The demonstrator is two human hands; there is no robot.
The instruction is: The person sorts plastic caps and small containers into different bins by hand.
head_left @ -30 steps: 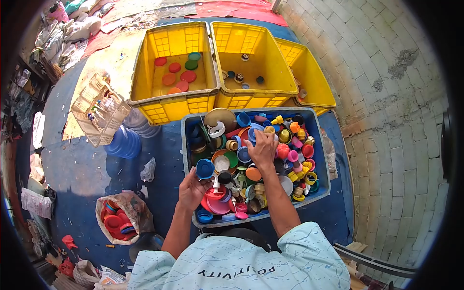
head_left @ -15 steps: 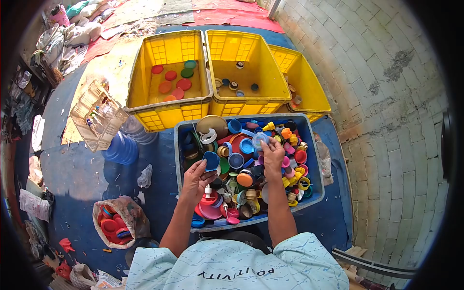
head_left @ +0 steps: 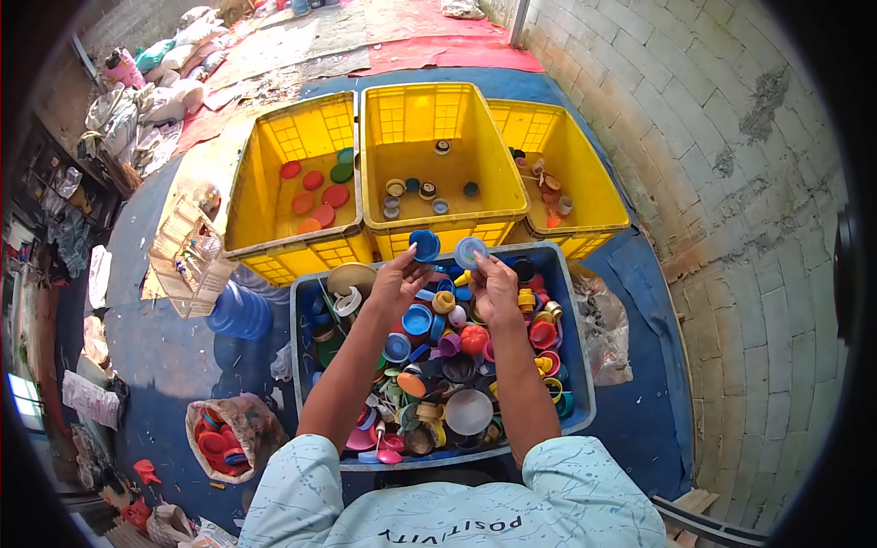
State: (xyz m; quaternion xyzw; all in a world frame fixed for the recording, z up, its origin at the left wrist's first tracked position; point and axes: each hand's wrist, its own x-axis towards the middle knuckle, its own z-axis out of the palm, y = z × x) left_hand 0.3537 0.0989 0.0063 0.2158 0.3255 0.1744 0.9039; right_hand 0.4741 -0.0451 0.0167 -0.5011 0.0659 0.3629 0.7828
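My left hand (head_left: 400,282) pinches a dark blue plastic cap (head_left: 425,245) above the far edge of a large blue tub (head_left: 585,365). Beside it, my right hand (head_left: 494,289) grips a pale, translucent blue lid (head_left: 470,252) by its edge. The two pieces are close together but apart. Below my hands the tub is heaped with mixed plastic caps and lids, among them a blue cap (head_left: 417,319), a red-orange cap (head_left: 474,340) and a round whitish lid (head_left: 468,412).
Beyond the tub stand a left yellow crate (head_left: 239,196) with red, orange and green lids, a middle yellow crate (head_left: 438,100) with several small caps, and a right yellow crate (head_left: 607,201). A sack of red lids (head_left: 247,416), a cream basket (head_left: 174,283) and a block wall (head_left: 731,274) flank them.
Both hands have moved forward, away from my body, toward the middle yellow crate, still carrying the blue cap and the translucent lid. The camera view has also shifted.
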